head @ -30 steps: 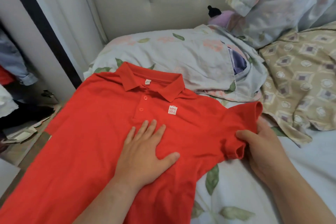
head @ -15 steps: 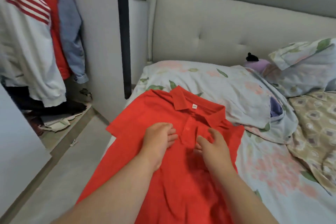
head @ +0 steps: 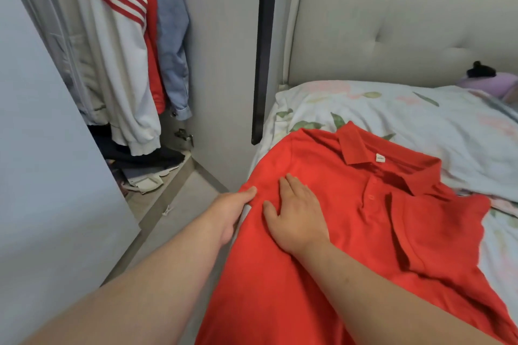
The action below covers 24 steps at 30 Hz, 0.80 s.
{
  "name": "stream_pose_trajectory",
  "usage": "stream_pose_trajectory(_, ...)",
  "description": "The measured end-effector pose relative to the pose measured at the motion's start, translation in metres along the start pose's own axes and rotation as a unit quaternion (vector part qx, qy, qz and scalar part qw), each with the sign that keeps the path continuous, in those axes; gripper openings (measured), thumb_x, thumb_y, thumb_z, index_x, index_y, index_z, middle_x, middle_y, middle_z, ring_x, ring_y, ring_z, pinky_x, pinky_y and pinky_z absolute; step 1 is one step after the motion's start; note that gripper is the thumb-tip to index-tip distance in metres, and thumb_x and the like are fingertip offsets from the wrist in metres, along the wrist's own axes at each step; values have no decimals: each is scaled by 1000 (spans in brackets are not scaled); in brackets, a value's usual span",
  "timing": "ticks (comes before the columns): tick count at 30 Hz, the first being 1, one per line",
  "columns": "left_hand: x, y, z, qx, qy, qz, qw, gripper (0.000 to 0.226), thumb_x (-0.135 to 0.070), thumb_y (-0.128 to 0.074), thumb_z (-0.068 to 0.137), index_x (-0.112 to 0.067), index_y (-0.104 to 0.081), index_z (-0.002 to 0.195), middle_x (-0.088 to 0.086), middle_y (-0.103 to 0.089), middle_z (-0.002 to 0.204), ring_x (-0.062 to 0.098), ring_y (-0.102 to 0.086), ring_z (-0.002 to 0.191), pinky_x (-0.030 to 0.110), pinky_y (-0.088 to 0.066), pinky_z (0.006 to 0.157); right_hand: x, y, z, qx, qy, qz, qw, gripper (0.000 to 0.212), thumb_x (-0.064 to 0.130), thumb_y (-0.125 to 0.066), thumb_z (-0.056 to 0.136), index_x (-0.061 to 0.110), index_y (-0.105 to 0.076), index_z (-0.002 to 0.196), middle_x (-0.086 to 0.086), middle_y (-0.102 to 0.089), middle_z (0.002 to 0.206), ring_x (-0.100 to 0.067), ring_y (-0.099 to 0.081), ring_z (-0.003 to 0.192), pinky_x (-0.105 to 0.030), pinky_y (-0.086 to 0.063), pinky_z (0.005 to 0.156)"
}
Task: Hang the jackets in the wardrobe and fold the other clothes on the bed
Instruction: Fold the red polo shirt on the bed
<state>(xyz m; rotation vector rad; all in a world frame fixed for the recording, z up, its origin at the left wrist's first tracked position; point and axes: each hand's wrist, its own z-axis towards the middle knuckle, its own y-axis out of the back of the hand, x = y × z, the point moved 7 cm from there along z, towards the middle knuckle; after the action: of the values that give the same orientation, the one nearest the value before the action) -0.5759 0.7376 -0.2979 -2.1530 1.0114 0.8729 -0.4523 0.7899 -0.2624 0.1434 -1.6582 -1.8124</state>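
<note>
A red polo shirt [head: 350, 232] lies face up on the bed [head: 499, 249], collar toward the headboard. Its right sleeve and side are folded over onto the chest. My left hand [head: 229, 210] pinches the shirt's left sleeve edge at the bedside, thumb on top and fingers hidden under the cloth. My right hand [head: 297, 213] lies flat on the shirt's left chest with its fingers straight. In the open wardrobe at the left hang a white jacket with red stripes [head: 117, 45], a red garment [head: 148, 22] and a denim jacket [head: 172, 45].
A floral pillow [head: 406, 115] lies behind the shirt below the padded headboard [head: 392, 22]. A purple plush toy [head: 493, 81] sits at the far right. The wardrobe door [head: 42, 176] stands open at the left; clutter [head: 145, 173] covers the wardrobe floor.
The right side of the shirt has been folded over the chest. Both hands have moved left: the left now pinches the left sleeve, the right lies flat beside it. The view swung left.
</note>
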Motion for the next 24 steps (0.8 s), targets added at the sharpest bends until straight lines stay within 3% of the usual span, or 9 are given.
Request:
stream_pose_trajectory(2,-4,-3,9,-9,-8,-52,999,20,-14,-59,97,-8,-64,79,6,-70,60,17,-65,46,24,-51,41,-1,4,0,-9,1,21,1000,70,52,-38,95,12,-33,152,-8,-27,161,-18,-19,150,-33,-9,123)
stream_pose_trajectory(5,-24,11,28,-124,-96,-16,988,11,-5,-54,95,-7,-57,85,15,-67,87,23,-63,73,33,-53,68,1,8,-5,-15,14,34,999,67,52,-42,95,16,-36,152,-6,-29,160,-18,-21,149,-33,-11,123)
stream_pose_trajectory(8,-55,31,36,-228,-162,-42,959,24,-1,-44,92,0,-55,114,20,-63,114,28,-61,99,45,-51,93,4,10,-7,-18,25,38,999,66,51,-45,93,21,-37,152,-5,-31,160,-18,-25,148,-33,-16,122)
stream_pose_trajectory(11,-76,46,37,-271,-188,-65,942,24,-8,-47,97,3,-54,116,12,-57,99,21,-55,95,34,-44,82,4,8,-6,-11,37,15,999,66,51,-45,92,25,-37,152,-7,-30,160,-19,-26,147,-32,-15,121)
stream_pose_trajectory(13,-64,28,41,-153,-124,-89,976,29,-28,-55,98,-2,-63,107,9,-68,99,22,-65,95,35,-52,85,3,6,-4,-5,31,4,999,67,53,-41,92,26,-34,153,-7,-27,161,-18,-21,149,-33,-8,123)
stream_pose_trajectory(16,-21,-5,26,37,22,-51,998,36,-42,-58,93,-12,-75,80,9,-75,80,22,-73,65,32,-58,62,3,4,-3,5,22,-1,1000,73,58,-28,90,24,-29,155,-4,-22,163,-14,-13,151,-32,0,123)
stream_pose_trajectory(18,-12,-6,30,13,16,-48,999,21,-22,-60,95,-9,-71,84,10,-74,75,23,-70,60,33,-57,62,1,4,-2,3,15,9,1000,79,61,-22,88,20,-29,155,-3,-22,163,-13,-13,151,-31,0,123)
stream_pose_trajectory(21,-26,8,44,-96,-83,-116,985,10,-4,-52,98,-6,-61,102,16,-66,90,27,-65,76,43,-56,77,0,4,-2,-6,10,17,1000,74,57,-33,93,15,-30,154,-5,-23,163,-15,-15,151,-32,-3,124)
stream_pose_trajectory(24,-59,17,47,-138,-156,-125,970,29,10,-43,95,-12,-52,79,7,-48,66,13,-47,44,20,-43,44,-1,6,-4,-11,2,24,1000,70,54,-39,95,18,-31,154,-6,-23,163,-17,-17,150,-32,-4,124)
